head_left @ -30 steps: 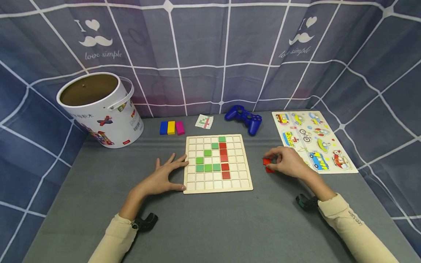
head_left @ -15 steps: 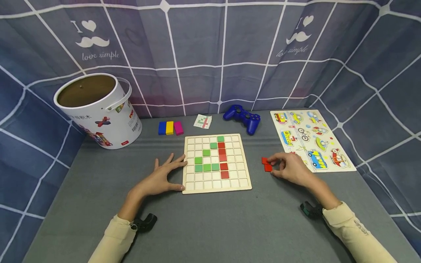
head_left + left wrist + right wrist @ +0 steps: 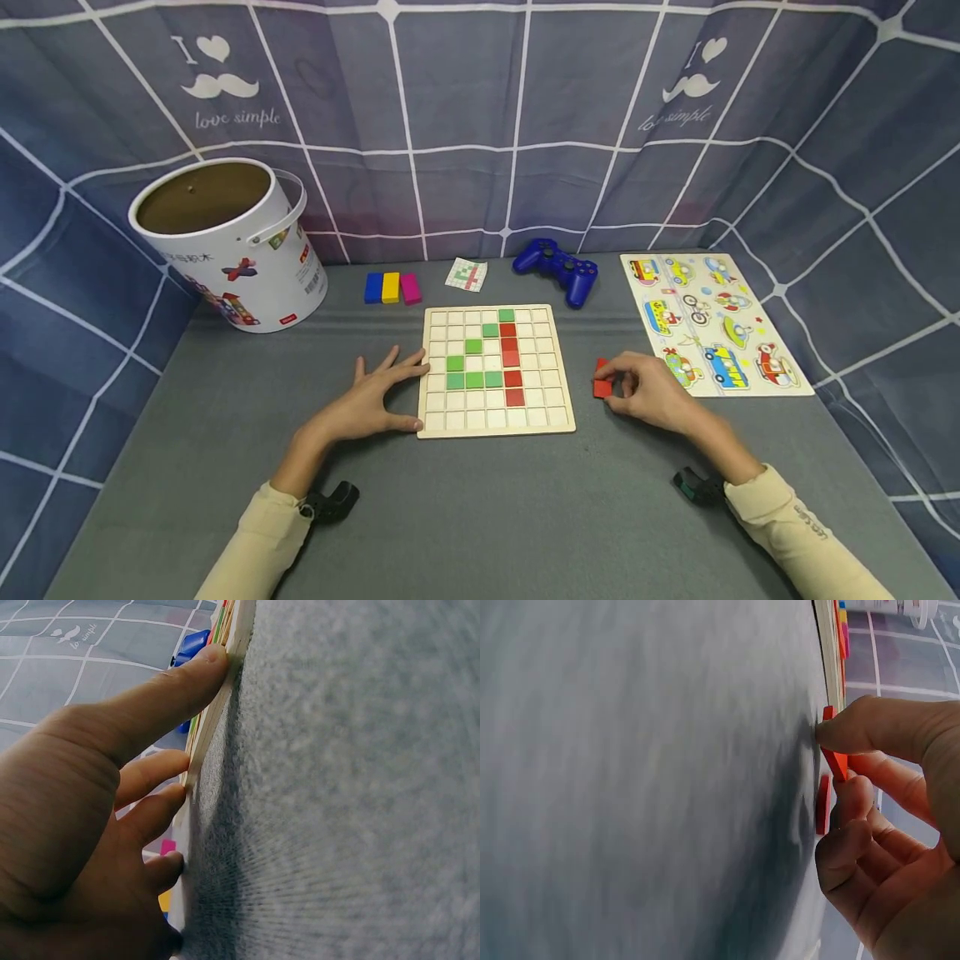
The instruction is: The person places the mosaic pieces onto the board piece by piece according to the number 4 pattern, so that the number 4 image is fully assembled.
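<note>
A wooden grid board point(image 3: 536, 375) lies flat mid-table, with green tiles point(image 3: 474, 380) and red tiles point(image 3: 514, 397) among pale squares. At its left edge my left hand point(image 3: 367, 406) rests with thumb and fingers spread; the left wrist view has the thumb point(image 3: 169, 694) touching the rim. To the right of the board, my right hand point(image 3: 656, 392) pinches a loose red tile point(image 3: 836, 761) between thumb and fingers, tilted off the table. Another red tile point(image 3: 823, 806) stays on the cloth just beside it, partly behind the fingers in the head view.
Behind the board lie blue, yellow and magenta blocks point(image 3: 391, 288), a small pattern card point(image 3: 467, 274) and a blue game controller point(image 3: 557, 271). A white bucket point(image 3: 247, 275) stands back left. A picture puzzle board point(image 3: 720, 321) lies right, close to my right hand.
My right hand has moved slightly left and toward me, and one red tile has come apart from the other in its pinch. The left hand keeps its place at the board.
</note>
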Demonstrator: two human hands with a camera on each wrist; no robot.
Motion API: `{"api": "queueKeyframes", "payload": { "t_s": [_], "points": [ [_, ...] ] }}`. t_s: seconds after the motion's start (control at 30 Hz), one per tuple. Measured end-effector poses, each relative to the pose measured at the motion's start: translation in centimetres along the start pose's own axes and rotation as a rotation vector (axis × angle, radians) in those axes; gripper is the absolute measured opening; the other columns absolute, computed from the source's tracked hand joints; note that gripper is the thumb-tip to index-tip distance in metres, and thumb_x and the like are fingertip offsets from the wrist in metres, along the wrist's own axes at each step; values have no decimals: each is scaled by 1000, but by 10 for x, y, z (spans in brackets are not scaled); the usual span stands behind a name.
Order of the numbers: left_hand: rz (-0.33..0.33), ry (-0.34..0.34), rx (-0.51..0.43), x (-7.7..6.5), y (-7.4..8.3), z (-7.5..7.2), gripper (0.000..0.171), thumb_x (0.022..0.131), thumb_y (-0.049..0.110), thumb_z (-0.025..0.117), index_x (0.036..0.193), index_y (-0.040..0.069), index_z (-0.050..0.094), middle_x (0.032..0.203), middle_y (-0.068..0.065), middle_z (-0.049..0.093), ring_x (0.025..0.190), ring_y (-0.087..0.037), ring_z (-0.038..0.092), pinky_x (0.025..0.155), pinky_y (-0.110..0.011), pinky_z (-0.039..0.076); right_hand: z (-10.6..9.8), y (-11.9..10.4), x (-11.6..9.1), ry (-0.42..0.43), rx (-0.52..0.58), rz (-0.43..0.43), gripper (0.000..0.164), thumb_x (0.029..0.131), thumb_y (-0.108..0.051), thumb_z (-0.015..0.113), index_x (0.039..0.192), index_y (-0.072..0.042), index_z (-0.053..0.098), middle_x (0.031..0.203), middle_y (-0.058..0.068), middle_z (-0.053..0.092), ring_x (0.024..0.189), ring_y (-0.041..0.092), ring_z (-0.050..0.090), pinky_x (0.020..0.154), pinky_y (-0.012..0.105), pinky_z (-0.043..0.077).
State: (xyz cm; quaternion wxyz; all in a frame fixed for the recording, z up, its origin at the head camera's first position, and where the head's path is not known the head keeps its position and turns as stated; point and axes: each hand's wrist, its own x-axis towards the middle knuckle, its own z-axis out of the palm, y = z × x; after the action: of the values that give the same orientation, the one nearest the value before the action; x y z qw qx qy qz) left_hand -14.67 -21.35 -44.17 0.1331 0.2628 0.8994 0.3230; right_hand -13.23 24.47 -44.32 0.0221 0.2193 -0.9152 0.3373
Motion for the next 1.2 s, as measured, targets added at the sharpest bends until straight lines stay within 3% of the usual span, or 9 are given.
{"api": "queueKeyframes", "payload": {
  "t_s": [0.47, 0.8, 1.0, 1.2],
  "points": [
    [9, 8, 2, 1, 0, -1, 89, 75, 37, 88, 151, 15, 47, 164, -3, 24, 150, -42, 4, 102, -74, -19, 42, -55, 26, -125, 153, -195, 34, 71, 1, 81, 101, -14, 77, 80, -2, 63, 59, 13, 54, 54, 23, 43],
    [11, -8, 6, 2, 1, -2, 88, 76, 39, 87, 151, 16, 47, 164, -1, 24, 150, -41, 3, 103, -75, -18, 60, -80, 40, -206, 55, -283, 22, 76, -7, 82, 97, -15, 79, 79, -5, 63, 63, 8, 52, 58, 22, 42],
    [11, -1, 12, 0, 0, -2, 88, 76, 39, 87, 151, 17, 47, 164, 0, 24, 150, -42, 4, 102, -75, -17, 59, -88, 47, -264, -25, -263, 21, 78, -9, 81, 97, -18, 80, 78, -6, 60, 65, 7, 49, 58, 23, 39],
    [11, 1, 14, 0, -1, 0, 88, 76, 40, 87, 151, 17, 47, 164, 1, 24, 150, -40, 4, 103, -75, -17, 51, -81, 45, -248, 26, -194, 24, 77, -13, 85, 100, -18, 80, 81, -5, 63, 65, 11, 54, 58, 24, 43]
  ]
}}
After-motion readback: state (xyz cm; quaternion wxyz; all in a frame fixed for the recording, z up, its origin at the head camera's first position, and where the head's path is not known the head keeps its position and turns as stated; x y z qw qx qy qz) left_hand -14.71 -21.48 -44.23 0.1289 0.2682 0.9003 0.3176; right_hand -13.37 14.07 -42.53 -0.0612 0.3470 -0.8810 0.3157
